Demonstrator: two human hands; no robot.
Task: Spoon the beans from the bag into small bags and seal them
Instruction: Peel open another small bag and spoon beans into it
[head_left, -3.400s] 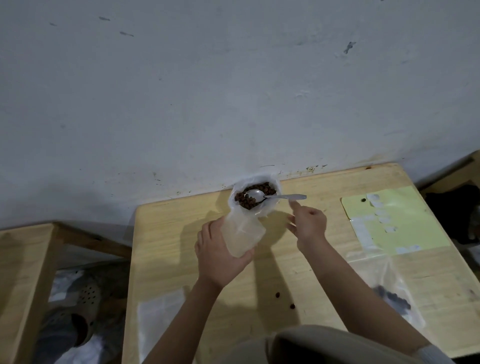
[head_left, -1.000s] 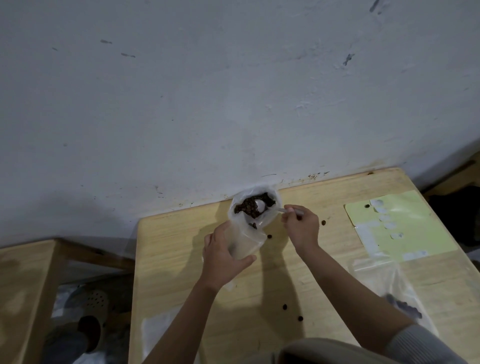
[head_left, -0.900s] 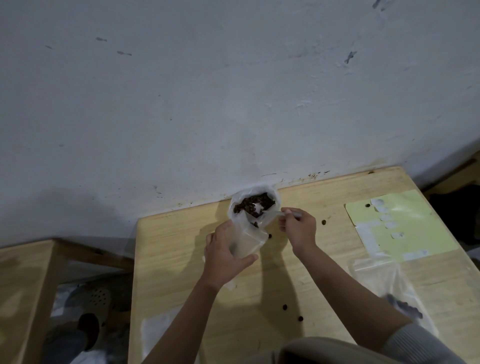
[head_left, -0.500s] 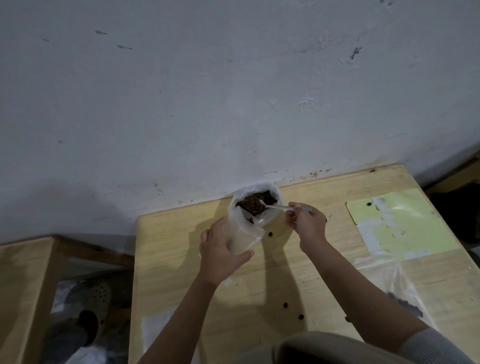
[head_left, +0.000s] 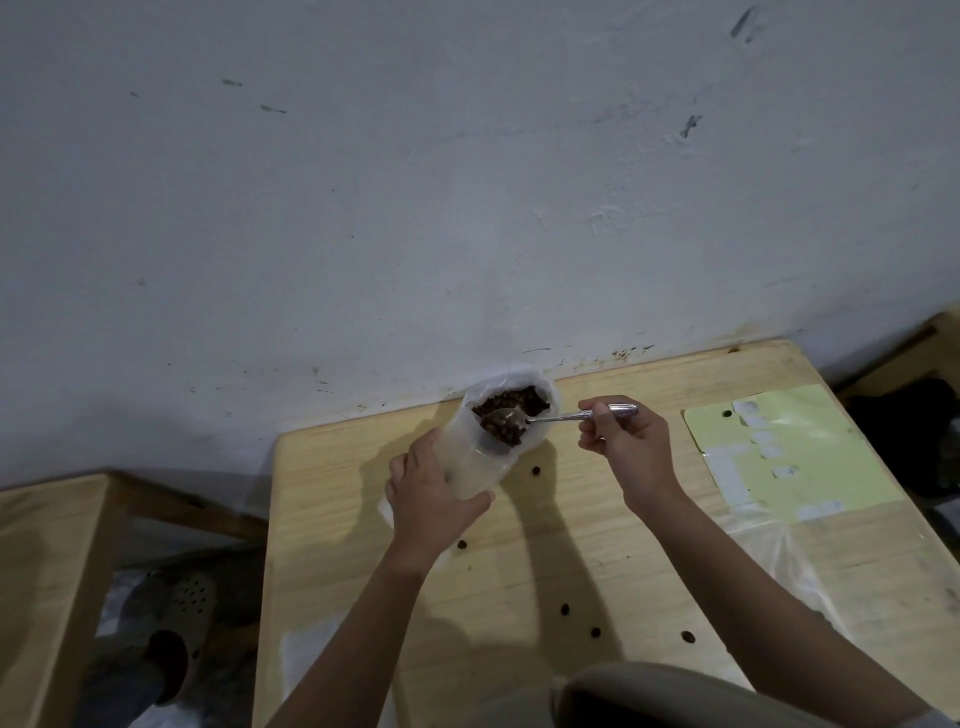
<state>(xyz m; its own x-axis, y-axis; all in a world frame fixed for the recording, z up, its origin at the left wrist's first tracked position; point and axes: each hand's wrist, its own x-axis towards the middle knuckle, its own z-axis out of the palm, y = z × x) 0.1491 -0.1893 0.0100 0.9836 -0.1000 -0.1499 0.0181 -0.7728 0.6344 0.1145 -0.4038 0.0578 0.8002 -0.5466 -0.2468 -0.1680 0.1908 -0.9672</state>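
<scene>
spoon (head_left: 561, 417) drawn back, bowl over beans (head_left: 511, 410), right hand (head_left: 631, 447) pinching handle

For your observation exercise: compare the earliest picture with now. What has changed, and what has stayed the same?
Several loose beans now lie scattered on the table. The right hand still pinches the spoon, its bowl over the bean bag. The left hand keeps its grip on the small bag.

I see a pale wooden table (head_left: 545, 571) filling the lower centre and right of the frame, its far edge against the wall. A bag of beans (head_left: 506, 415) stands at that far edge, upper centre. Loose beans (head_left: 564, 609) lie scattered over the middle of the top. A yellow-green sheet (head_left: 810, 452) lies flat at the right, a clear plastic bag (head_left: 800, 566) just below it, and another clear bag (head_left: 306, 654) at the lower left.
</scene>
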